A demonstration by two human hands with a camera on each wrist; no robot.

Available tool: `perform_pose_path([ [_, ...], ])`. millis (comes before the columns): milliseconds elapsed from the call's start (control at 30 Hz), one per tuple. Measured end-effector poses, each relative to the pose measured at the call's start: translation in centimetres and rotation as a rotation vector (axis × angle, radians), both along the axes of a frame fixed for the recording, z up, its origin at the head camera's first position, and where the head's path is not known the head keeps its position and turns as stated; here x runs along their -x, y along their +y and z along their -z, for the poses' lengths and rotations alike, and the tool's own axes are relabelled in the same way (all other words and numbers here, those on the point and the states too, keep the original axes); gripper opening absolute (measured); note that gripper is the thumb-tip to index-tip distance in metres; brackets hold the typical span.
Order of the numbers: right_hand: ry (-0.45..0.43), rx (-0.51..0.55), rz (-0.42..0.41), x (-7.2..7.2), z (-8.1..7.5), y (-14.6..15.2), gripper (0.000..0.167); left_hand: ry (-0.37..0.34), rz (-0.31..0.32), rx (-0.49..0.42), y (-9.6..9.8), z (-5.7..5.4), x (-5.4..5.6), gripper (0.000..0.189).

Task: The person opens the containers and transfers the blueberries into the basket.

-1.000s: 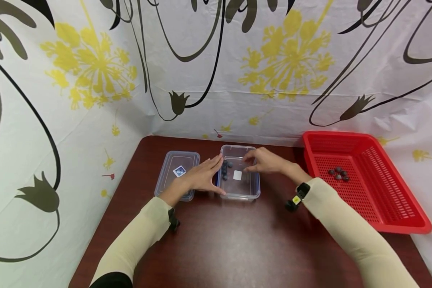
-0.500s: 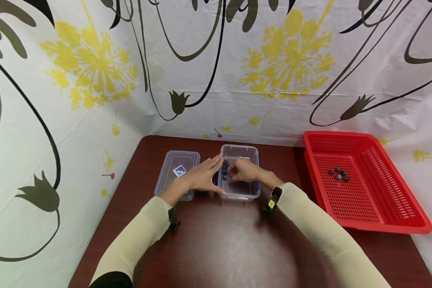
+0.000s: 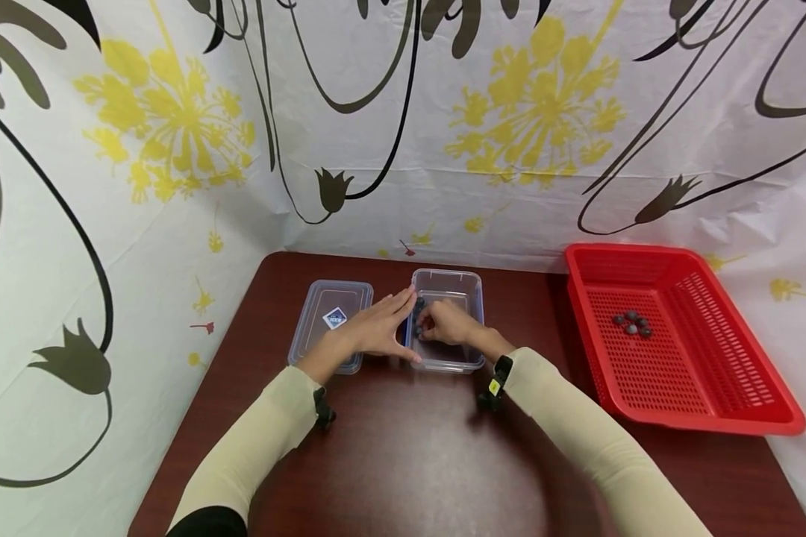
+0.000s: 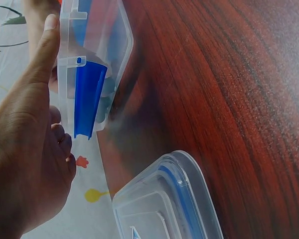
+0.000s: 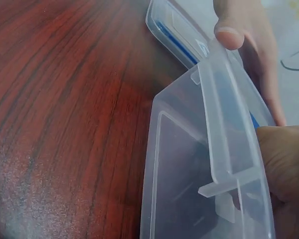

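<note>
A clear plastic container (image 3: 448, 365) stands at the back of the table with several blueberries (image 3: 419, 303) along its left side. My left hand (image 3: 379, 326) has its fingers extended and thumb spread, resting against the container's left rim. Inside the container, my right hand (image 3: 451, 324) has curled fingers, their tips right at the blueberries; I cannot tell whether one is pinched. The left wrist view shows the left hand (image 4: 30, 129) beside a blue latch (image 4: 89, 97). In the right wrist view, the container wall (image 5: 182, 169) partly hides the right hand (image 5: 286, 167).
A clear lid (image 3: 309, 328) with a blue and white label lies left of the container. To the right, a red plastic basket (image 3: 685, 373) holds several more blueberries (image 3: 632, 324). Patterned white sheeting (image 3: 389, 171) borders the dark wooden table (image 3: 403, 455).
My right hand has moved left and down from the container's right side to the blueberries, then shifted slightly further left. The left hand has stayed at the rim.
</note>
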State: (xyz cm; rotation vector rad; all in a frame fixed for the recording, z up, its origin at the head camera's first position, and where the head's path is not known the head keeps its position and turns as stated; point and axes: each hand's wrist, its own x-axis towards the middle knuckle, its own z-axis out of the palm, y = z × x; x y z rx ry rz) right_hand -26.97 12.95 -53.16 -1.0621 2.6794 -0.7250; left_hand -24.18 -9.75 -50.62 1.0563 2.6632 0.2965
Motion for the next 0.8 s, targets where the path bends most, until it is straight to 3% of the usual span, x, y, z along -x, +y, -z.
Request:
perform_pose_path([
  [300, 0.007, 0.026, -0.003, -0.1, -1.9, 1.2, 0.015, -0.007, -0.009, -0.010, 0.1, -0.1, -0.1, 0.132],
  [600, -0.011, 0.077, -0.049, -0.1, -6.0, 4.5, 0.018, -0.036, -0.028, -0.001, 0.1, -0.1, -0.1, 0.133],
  [800, 0.051, 0.087, -0.070, 0.1, -8.5, 8.3, 0.015, -0.029, -0.015, 0.002, 0.2, -0.1, 0.0, 0.134],
])
